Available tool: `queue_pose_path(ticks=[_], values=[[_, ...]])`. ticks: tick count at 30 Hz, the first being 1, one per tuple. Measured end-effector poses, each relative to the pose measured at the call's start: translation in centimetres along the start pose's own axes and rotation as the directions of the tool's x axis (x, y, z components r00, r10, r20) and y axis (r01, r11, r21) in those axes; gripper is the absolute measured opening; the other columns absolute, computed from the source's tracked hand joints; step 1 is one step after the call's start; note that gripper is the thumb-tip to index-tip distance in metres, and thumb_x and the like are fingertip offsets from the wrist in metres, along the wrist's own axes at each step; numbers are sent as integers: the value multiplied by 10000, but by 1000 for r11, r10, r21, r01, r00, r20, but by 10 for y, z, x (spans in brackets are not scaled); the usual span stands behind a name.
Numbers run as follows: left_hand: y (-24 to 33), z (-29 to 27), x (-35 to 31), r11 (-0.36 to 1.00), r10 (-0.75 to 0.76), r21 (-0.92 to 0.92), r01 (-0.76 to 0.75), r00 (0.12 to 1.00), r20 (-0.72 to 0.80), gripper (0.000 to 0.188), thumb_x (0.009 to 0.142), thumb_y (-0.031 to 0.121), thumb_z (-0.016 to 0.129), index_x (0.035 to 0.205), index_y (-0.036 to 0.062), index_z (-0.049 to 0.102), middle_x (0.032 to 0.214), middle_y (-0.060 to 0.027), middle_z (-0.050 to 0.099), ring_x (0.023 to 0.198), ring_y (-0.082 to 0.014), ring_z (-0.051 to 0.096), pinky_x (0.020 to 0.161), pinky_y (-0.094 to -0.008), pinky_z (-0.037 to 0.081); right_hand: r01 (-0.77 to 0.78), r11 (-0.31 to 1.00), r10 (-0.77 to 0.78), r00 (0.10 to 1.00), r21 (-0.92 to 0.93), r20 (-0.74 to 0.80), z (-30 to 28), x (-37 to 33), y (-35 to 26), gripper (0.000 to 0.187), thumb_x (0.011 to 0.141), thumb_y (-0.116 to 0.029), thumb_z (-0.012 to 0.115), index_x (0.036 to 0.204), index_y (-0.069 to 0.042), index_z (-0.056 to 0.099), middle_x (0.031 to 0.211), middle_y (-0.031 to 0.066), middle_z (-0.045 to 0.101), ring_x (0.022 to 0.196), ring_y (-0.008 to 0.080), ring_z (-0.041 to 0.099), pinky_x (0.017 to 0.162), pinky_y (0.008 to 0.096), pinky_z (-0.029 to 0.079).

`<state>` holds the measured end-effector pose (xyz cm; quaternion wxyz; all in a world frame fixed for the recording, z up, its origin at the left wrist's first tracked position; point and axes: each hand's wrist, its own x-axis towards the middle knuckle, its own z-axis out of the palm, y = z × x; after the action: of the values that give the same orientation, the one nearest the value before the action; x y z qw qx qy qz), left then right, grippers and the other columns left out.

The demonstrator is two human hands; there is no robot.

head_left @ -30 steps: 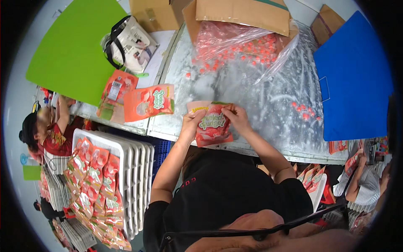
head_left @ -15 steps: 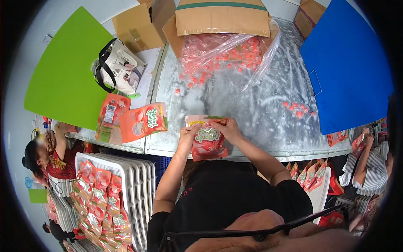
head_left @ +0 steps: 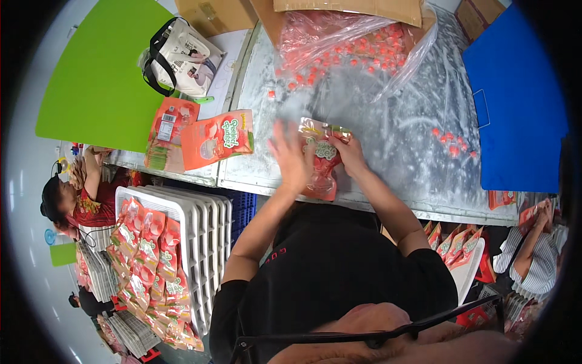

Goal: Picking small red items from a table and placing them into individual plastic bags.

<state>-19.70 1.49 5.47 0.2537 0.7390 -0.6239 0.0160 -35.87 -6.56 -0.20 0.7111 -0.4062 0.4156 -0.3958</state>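
Note:
A red candy pouch (head_left: 322,173) stands tilted over the near part of the metal table, its upper edge facing away from me. My right hand (head_left: 350,153) grips the pouch's upper right corner, thumb on the front. Alongside the left edge is my left hand (head_left: 292,159), its fingers stretched out and slightly blurred; the thumb side is close to the pouch, and I cannot tell if it touches. To the left, a flat orange-red pouch (head_left: 203,148) overlaps another pouch (head_left: 171,124) that shows its back.
An open carton (head_left: 364,6) with a clear plastic liner spills wrapped red candies (head_left: 370,51) at the back. More candies (head_left: 451,144) lie right, beside a blue board (head_left: 515,109). A green board (head_left: 100,79) and tote bag (head_left: 185,60) are left. Stacked white trays (head_left: 194,242) hold filled pouches.
My left hand has let go of the pouch's upper left corner and opened beside it. The right hand still holds the pouch, now more upright and turned. The whole view has shifted slightly.

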Motion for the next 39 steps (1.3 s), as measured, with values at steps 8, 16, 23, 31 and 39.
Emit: queue_pose_path(ticks=[8, 16, 23, 31, 39], values=[[32, 27, -40, 966, 252, -18, -258, 922, 293, 1014, 899, 650, 607, 1583, -46, 332, 1700, -243, 188, 1574, -413, 163, 1233, -646, 90, -13, 994, 11, 1000, 105, 23, 0, 7, 3, 192, 1001, -108, 673, 1143, 5, 735, 1103, 71, 755, 1006, 135, 689, 884, 278, 549], [31, 22, -35, 963, 242, -169, -211, 951, 194, 1032, 865, 570, 710, 1579, -61, 315, 1670, -284, 222, 1555, -424, 193, 1234, -604, 137, 47, 999, -48, 997, -11, -60, 5, 7, 0, 196, 1001, -83, 661, 1158, 8, 735, 1105, 75, 756, 1001, 150, 696, 887, 292, 552], [-22, -6, 15, 462, -387, -753, 469, 870, 305, 549, 909, 227, 795, 1320, -82, 602, 1305, -258, 642, 1183, -297, 648, 1005, -393, 521, 50, 993, -62, 992, 107, 109, 10, -2, -12, 188, 973, -105, 709, 1119, 11, 739, 1041, 73, 756, 920, 134, 685, 830, 284, 546], [-49, 0, 5, 180, -168, -805, 566, 824, 542, 236, 1000, 163, 669, 1086, -32, 772, 959, -70, 777, 826, -107, 700, 770, -280, 569, 76, 997, -71, 978, -17, 198, 6, -3, -12, 159, 939, -41, 713, 1089, 15, 716, 1047, 81, 730, 949, 160, 692, 834, 298, 558], [-75, -62, -33, -72, -333, -939, 335, 880, 339, 265, 1049, 164, 592, 1092, -33, 765, 1009, -88, 779, 877, -128, 710, 825, -296, 570, -110, 992, 82, 941, 69, 329, 70, -11, -29, 170, 1009, -68, 653, 1169, -18, 680, 1089, 45, 689, 1000, 141, 664, 893, 302, 540]])
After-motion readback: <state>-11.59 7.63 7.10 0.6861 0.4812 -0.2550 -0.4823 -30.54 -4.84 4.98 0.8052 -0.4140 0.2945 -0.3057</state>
